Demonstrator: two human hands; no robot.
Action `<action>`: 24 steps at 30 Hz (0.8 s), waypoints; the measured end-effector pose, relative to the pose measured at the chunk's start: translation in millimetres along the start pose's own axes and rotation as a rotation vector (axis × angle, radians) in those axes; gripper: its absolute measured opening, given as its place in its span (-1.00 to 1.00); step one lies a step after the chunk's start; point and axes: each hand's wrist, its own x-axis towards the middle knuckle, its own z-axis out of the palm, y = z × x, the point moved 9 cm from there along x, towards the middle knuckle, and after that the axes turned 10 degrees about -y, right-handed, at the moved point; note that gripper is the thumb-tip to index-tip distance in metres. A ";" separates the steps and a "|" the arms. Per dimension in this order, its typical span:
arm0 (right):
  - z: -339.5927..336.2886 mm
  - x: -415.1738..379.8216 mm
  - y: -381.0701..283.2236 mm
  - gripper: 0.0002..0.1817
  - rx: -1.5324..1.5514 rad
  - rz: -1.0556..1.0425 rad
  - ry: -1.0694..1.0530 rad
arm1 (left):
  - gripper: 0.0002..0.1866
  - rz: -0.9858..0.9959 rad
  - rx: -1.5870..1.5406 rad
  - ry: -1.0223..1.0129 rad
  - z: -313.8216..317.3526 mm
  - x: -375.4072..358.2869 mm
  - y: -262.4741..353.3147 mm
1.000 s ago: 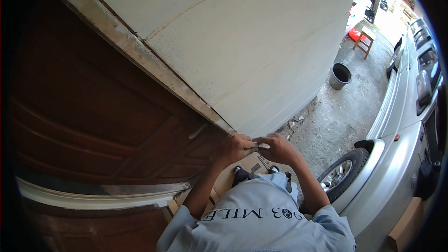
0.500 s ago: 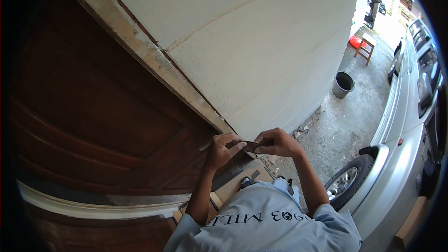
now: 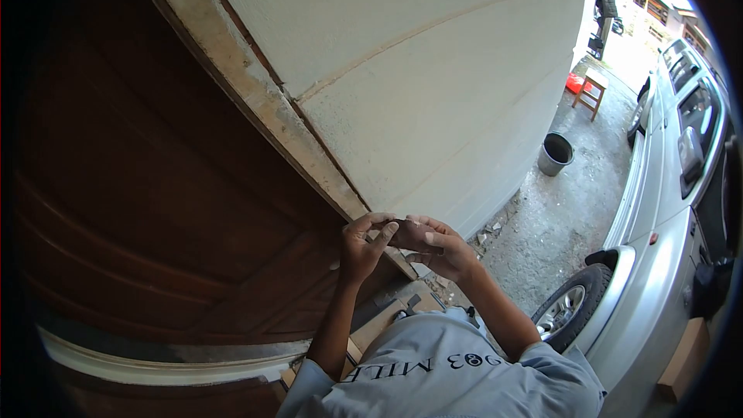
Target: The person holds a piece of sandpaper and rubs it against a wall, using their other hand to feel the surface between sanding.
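A small dark reddish-brown piece of sandpaper (image 3: 412,237) is held between my two hands, in front of my chest. My left hand (image 3: 364,248) pinches its left end between thumb and fingers. On the other side, my right hand (image 3: 445,251) grips it, thumb on the near face and fingers partly behind. Pale dust marks the fingertips. Close behind the hands runs the bare wooden door frame (image 3: 298,139), with the dark brown panelled door (image 3: 186,209) to the left.
A white wall (image 3: 433,93) rises ahead. On the concrete floor (image 3: 542,209) stand a dark bucket (image 3: 556,155) and a wooden stool (image 3: 592,93) beside something red. A silver car (image 3: 658,263) lines the right side. Rubble (image 3: 489,232) lies along the wall's foot.
The sandpaper has turned so more of its flat face shows. My right hand has shifted left and lower, its fingers opening out around the piece. The view has swung slightly to the right.
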 end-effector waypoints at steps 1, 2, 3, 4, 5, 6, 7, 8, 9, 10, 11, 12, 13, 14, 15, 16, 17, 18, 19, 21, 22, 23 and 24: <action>4.9 1.8 -1.3 -0.46 0.064 -0.005 0.007 | -0.87 -0.012 -0.036 0.011 -2.5 0.5 -2.1; 12.7 4.0 -1.5 -0.44 0.140 0.014 -0.058 | -0.88 -0.004 -0.037 0.000 -3.8 1.4 -1.3; 19.5 6.0 -3.3 -0.41 0.215 0.032 -0.126 | -0.88 0.006 -0.037 -0.010 -6.4 2.7 -0.2; 26.9 7.6 -5.7 -0.39 0.291 0.050 -0.195 | -0.88 0.015 -0.036 -0.021 -9.7 4.3 1.3; 33.7 8.3 -8.9 -0.39 0.287 0.073 -0.235 | -0.88 0.060 0.020 -0.069 -10.1 5.9 9.2; 41.1 8.2 -12.9 -0.40 0.281 0.097 -0.275 | -0.88 0.105 0.075 -0.117 -10.6 7.2 20.2; 46.2 7.4 -14.6 -0.40 0.274 0.121 -0.315 | -0.88 0.150 0.130 -0.165 -9.6 7.9 31.8; 39.6 8.7 -14.3 -0.44 0.088 0.109 -0.330 | -0.88 0.175 0.160 -0.238 -5.5 8.5 42.3; 35.4 12.7 -14.1 -0.47 -0.099 0.097 -0.343 | -0.88 0.201 0.190 -0.312 -0.7 8.8 53.4; 34.3 15.6 -15.3 -0.51 -0.287 0.084 -0.353 | -0.88 0.227 0.220 -0.386 5.2 8.9 59.4; 31.1 14.0 -15.1 -0.55 -0.405 0.101 -0.289 | -0.86 0.259 0.252 -0.366 3.7 10.5 61.7; 52.8 13.2 -22.2 -0.60 -0.522 0.120 -0.222 | -0.83 0.290 0.284 -0.347 2.5 11.6 63.4; 61.3 12.7 -26.7 -0.64 -0.637 0.138 -0.153 | -0.81 0.320 0.316 -0.328 1.4 12.2 65.3; 54.9 12.8 -26.7 -0.69 -0.609 0.143 -0.108 | -0.82 0.287 0.363 -0.296 -1.2 14.7 64.4; 50.4 15.6 -32.6 -0.69 -0.607 0.074 -0.038 | -0.82 0.254 0.410 -0.264 -4.5 17.6 65.5; 46.9 20.1 -38.3 -0.69 -0.605 0.007 0.030 | -0.82 0.220 0.458 -0.231 -8.3 20.9 66.5; 42.1 23.0 -45.3 -0.69 -0.601 -0.060 0.098 | -0.82 0.307 0.537 -0.165 -12.4 23.0 77.1; 30.5 24.7 -56.2 -0.67 -0.703 -0.053 0.196 | -0.81 0.393 0.615 -0.098 -16.3 26.4 87.8; 29.8 29.3 -75.6 -0.72 -0.822 -0.146 0.286 | -0.81 0.479 0.694 -0.031 -19.8 28.4 99.1; 40.5 36.4 -118.9 -0.68 -0.999 -0.486 0.354 | -0.82 0.576 0.812 -0.037 -23.5 33.0 118.5; 50.3 37.6 -140.8 -0.66 -1.083 -0.653 0.411 | -0.83 0.626 0.871 -0.041 -25.6 35.3 129.0; 65.4 36.5 -160.0 -0.67 -1.156 -0.759 0.504 | -0.83 0.662 0.934 -0.062 -25.8 39.8 137.4; 75.0 37.4 -176.0 -0.67 -1.280 -0.879 0.589 | -0.83 0.700 0.998 -0.085 -25.7 44.8 145.5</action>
